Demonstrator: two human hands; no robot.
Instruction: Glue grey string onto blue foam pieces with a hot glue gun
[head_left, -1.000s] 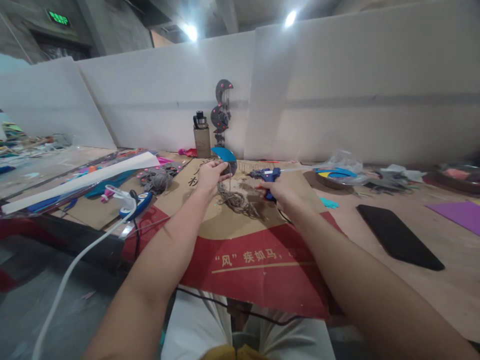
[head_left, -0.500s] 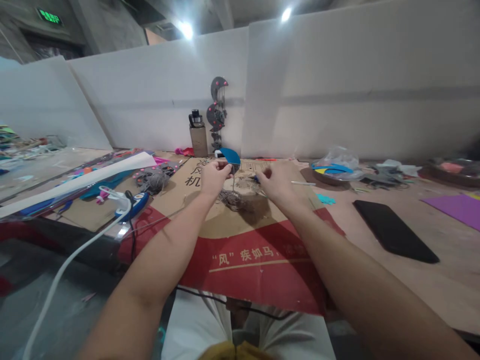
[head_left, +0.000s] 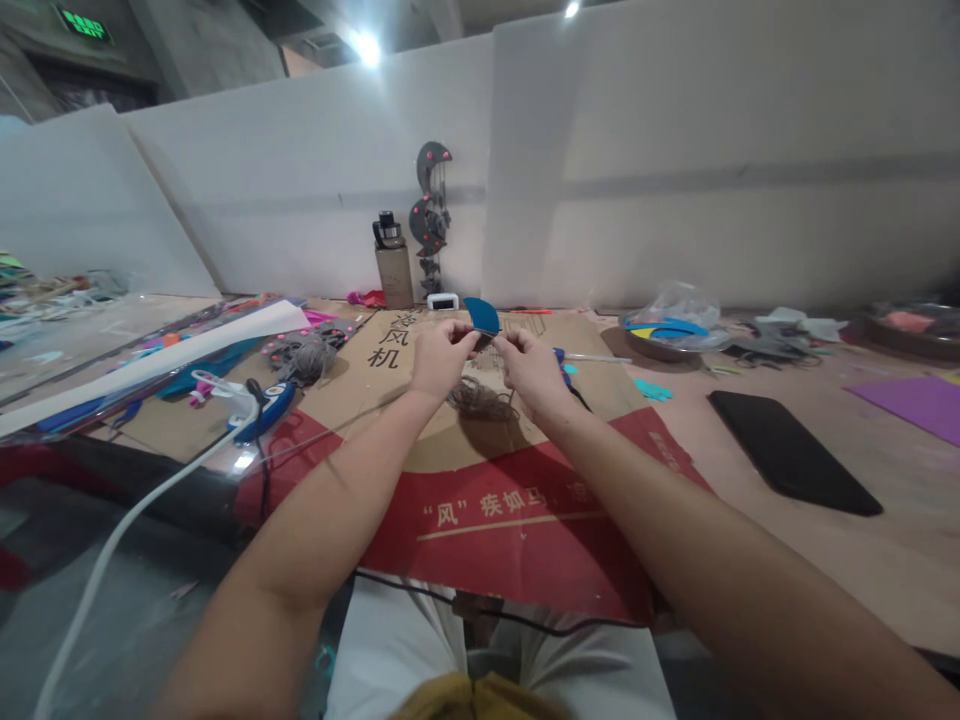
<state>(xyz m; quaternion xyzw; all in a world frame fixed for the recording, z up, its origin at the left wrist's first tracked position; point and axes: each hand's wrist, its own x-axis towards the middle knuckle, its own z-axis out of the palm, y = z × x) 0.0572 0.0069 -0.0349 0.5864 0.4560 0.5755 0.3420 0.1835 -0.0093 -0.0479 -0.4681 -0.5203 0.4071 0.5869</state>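
Note:
A curved blue piece point(head_left: 481, 315), like felt or craft foam, stands up between my hands above the cardboard sheet point(head_left: 352, 385). My left hand point(head_left: 442, 358) pinches its lower left edge between thumb and fingers. At the lower right edge, the fingertips of my right hand point(head_left: 529, 370) are closed on the same piece; any yarn between them is too small to make out. Below the hands lies a loose tangle of grey-brown yarn point(head_left: 484, 398). Partly hidden behind my right hand is a blue tool with a pale stick point(head_left: 600, 358) beside it.
A bottle point(head_left: 394, 270) and a small white device point(head_left: 442, 301) stand at the back. Dark crescent shapes with pink dots point(head_left: 429, 222) hang on the white panel. Grey yarn point(head_left: 311, 358) and a white cable point(head_left: 142, 515) lie left; a black phone-like slab point(head_left: 795, 450) and a bowl point(head_left: 667, 345) right.
My right hand has moved left and up from the cardboard to the blue piece, and its fingers now meet the edge. The blue piece has shifted slightly right with my left hand.

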